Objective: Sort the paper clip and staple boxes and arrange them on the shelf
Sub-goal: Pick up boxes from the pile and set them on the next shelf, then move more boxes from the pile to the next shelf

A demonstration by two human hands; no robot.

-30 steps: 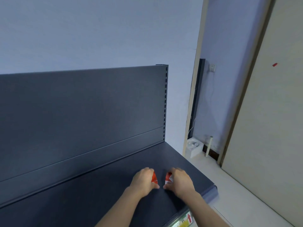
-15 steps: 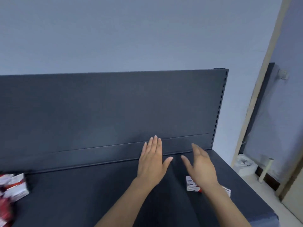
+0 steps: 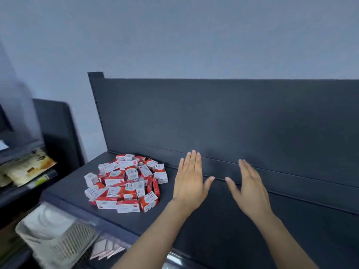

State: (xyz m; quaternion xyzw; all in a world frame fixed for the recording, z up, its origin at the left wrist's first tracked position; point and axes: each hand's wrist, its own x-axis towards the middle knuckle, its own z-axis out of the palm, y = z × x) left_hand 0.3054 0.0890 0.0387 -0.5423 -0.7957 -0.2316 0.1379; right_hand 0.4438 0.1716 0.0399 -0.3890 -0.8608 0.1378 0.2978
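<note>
Left hand (image 3: 191, 183) and right hand (image 3: 250, 189) hover flat over the shelf (image 3: 213, 230), fingers straight, holding nothing, same as half a second ago. The view has swung left. The pile of boxes (image 3: 126, 183), red-and-white and jumbled, is now fully visible at the shelf's left end, near the left hand.
</note>
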